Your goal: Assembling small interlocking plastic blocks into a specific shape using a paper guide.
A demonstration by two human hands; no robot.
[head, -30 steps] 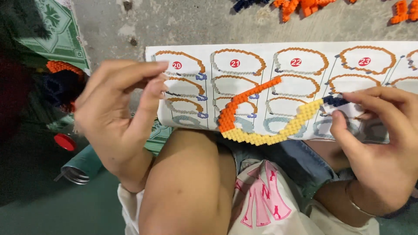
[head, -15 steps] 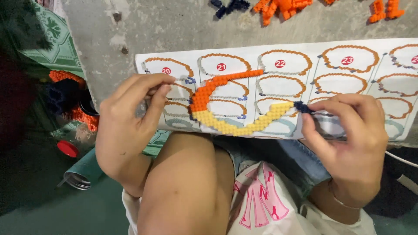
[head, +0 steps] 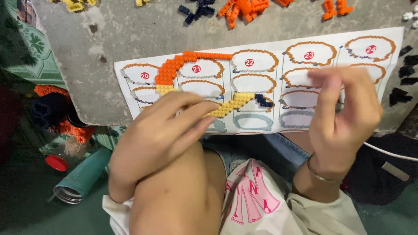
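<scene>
Our left hand (head: 163,130) rests its fingers (head: 198,109), extended rather than clenched, on the yellow end of one curved bead strip (head: 191,69) lying on the pattern sheet (head: 261,87) atop the grey surface (head: 130,39). We judge it light, bendy and apt to break apart (best held flat near the middle). Our right hand (head: 344,113) hovers blurred; its grip we cannot tell.

1. The left hand (head: 161,130) lies low, palm down, with the fingers (head: 191,114) held flat and close together, pointing to the right.
2. The right hand (head: 344,109) is lifted up and looks blurry. Its fingers curl in toward the thumb.
3. A thin band sits on the right wrist.
4. A bare knee sits between both arms.
</scene>
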